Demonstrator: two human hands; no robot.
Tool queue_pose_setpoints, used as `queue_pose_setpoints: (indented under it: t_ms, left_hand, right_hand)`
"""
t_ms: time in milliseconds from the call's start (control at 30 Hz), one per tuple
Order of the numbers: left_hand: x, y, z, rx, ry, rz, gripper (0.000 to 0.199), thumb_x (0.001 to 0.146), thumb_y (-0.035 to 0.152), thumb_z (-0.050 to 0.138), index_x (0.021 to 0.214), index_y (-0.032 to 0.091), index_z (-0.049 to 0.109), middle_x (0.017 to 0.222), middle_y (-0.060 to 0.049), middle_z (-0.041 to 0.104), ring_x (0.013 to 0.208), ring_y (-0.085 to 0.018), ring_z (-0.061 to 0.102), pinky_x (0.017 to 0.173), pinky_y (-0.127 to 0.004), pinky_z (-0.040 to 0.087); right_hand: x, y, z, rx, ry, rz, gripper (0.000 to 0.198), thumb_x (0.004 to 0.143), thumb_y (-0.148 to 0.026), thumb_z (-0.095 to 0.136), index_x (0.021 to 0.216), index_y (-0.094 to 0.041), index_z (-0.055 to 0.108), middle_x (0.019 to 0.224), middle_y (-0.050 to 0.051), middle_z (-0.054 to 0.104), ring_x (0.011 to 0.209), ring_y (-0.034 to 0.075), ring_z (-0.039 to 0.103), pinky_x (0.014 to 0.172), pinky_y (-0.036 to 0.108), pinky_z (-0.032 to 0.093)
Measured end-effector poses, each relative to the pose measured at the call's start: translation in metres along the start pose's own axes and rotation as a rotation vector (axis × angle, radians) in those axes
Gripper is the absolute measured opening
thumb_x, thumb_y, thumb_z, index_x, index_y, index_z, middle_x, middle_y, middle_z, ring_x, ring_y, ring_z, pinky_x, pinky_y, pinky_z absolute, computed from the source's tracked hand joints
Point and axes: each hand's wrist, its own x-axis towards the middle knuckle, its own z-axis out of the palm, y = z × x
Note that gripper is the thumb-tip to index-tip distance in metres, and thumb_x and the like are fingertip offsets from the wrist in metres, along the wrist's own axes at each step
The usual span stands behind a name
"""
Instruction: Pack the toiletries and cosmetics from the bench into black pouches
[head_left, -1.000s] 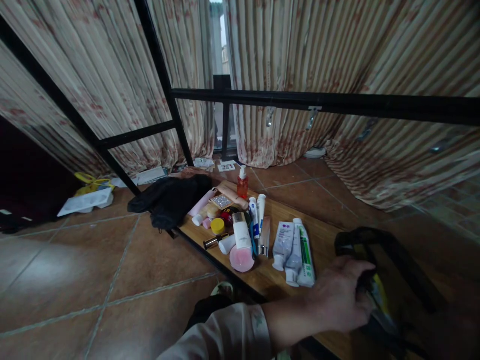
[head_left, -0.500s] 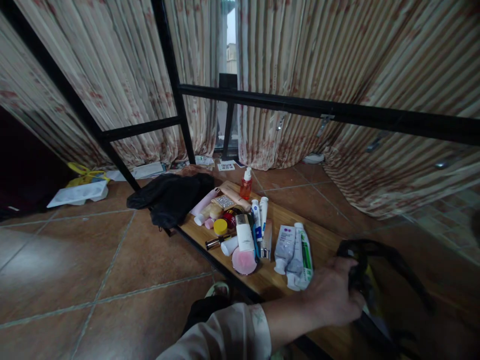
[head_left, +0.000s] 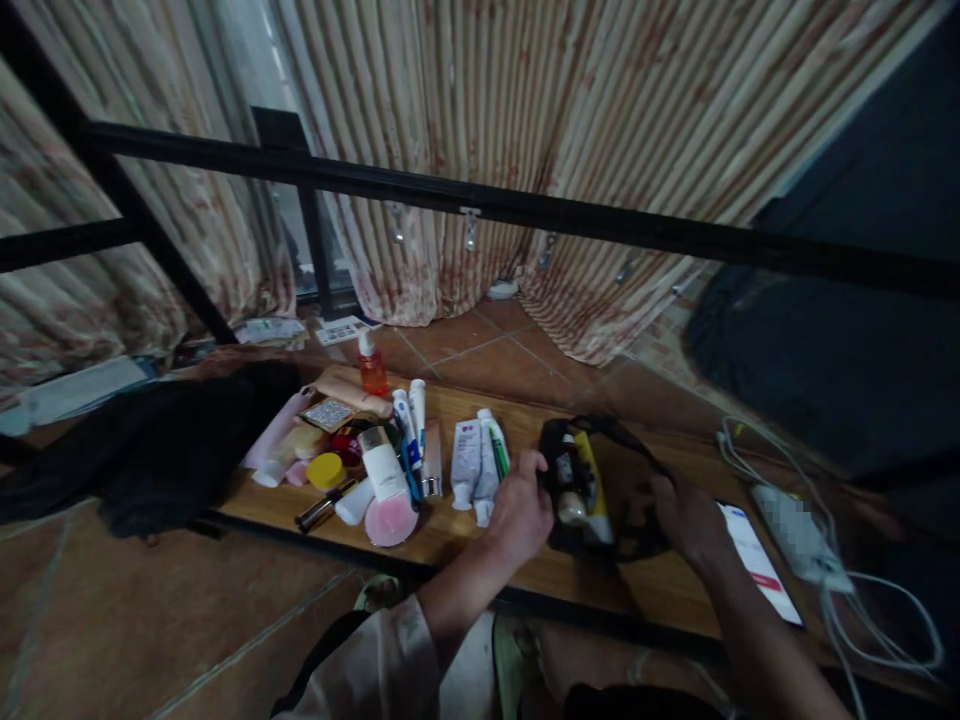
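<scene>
Between my hands a black bag (head_left: 553, 448) with see-through dark sides is held open on the wooden shelf. My left hand (head_left: 521, 510) is closed on its left edge. On the opposite side, my right hand (head_left: 682, 515) grips the other edge, with its fingers partly in shadow. Inside the bag are a small dark bottle (head_left: 571, 505) with a pale end and a yellow-and-white packet (head_left: 594, 490). Just left of my left hand lie a greyish squeeze tube (head_left: 466, 460) and a green-and-white tube (head_left: 497, 450).
Farther left on the shelf (head_left: 442, 540) are a white bottle (head_left: 384, 465), a pink round compact (head_left: 391, 520), a yellow-lidded jar (head_left: 326, 470) and a red pump bottle (head_left: 371, 370). Black cloth (head_left: 202, 440) covers the left end. A phone (head_left: 761, 565) and a power strip (head_left: 795, 535) with cables lie right.
The view has swung right, bringing my right hand, the phone and the power strip into sight. The bag, blurred and bunched before, now stands spread open between both hands.
</scene>
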Motion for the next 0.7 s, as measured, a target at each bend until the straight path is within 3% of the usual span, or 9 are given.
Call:
queue_pose_setpoints:
  t_ms: [133, 267, 400, 567, 700]
  left_hand:
    - [0.002, 0.001, 0.003, -0.028, 0.001, -0.022, 0.029, 0.077, 0.002, 0.039, 0.097, 0.022, 0.041, 0.074, 0.003, 0.047, 0.068, -0.013, 0.051, 0.07, -0.025, 0.042]
    - [0.001, 0.003, 0.009, -0.075, 0.025, -0.015, 0.023, 0.082, 0.007, 0.04, 0.099, 0.023, 0.041, 0.07, 0.005, 0.046, 0.062, -0.013, 0.05, 0.066, -0.024, 0.04]
    - [0.0, 0.006, 0.011, -0.108, 0.023, 0.021, 0.023, 0.083, 0.009, 0.041, 0.101, 0.023, 0.042, 0.076, 0.002, 0.05, 0.069, -0.014, 0.054, 0.071, -0.026, 0.042]
    - [0.0, 0.009, 0.014, -0.113, 0.027, 0.061, 0.029, 0.082, 0.008, 0.04, 0.106, 0.023, 0.044, 0.088, -0.002, 0.057, 0.081, -0.017, 0.058, 0.08, -0.03, 0.045]
    - [0.0, 0.01, 0.015, -0.13, 0.029, 0.076, 0.032, 0.081, 0.006, 0.042, 0.107, 0.023, 0.045, 0.097, -0.004, 0.059, 0.092, -0.019, 0.059, 0.086, -0.032, 0.045]
  right_hand:
    - [-0.011, -0.019, -0.005, -0.216, 0.245, -0.045, 0.054, 0.088, -0.041, 0.042, 0.135, -0.014, 0.043, 0.105, 0.014, 0.068, 0.081, 0.03, 0.066, 0.067, 0.039, 0.047]
    - [-0.018, -0.031, -0.007, -0.32, 0.365, -0.271, 0.048, 0.087, -0.035, 0.047, 0.132, -0.018, 0.046, 0.118, 0.013, 0.061, 0.092, 0.028, 0.063, 0.07, 0.037, 0.049]
    - [-0.017, -0.036, -0.005, -0.37, 0.368, -0.469, 0.046, 0.086, -0.031, 0.05, 0.129, -0.017, 0.049, 0.12, 0.012, 0.059, 0.106, 0.029, 0.056, 0.084, 0.04, 0.049]
    - [-0.014, -0.051, -0.005, -0.358, 0.318, -0.567, 0.044, 0.085, -0.033, 0.053, 0.126, -0.015, 0.052, 0.124, 0.014, 0.056, 0.111, 0.032, 0.053, 0.09, 0.044, 0.047]
    - [-0.02, -0.077, -0.012, -0.184, 0.31, -0.606, 0.04, 0.086, -0.034, 0.05, 0.12, -0.015, 0.056, 0.125, 0.014, 0.056, 0.114, 0.03, 0.053, 0.094, 0.043, 0.045]
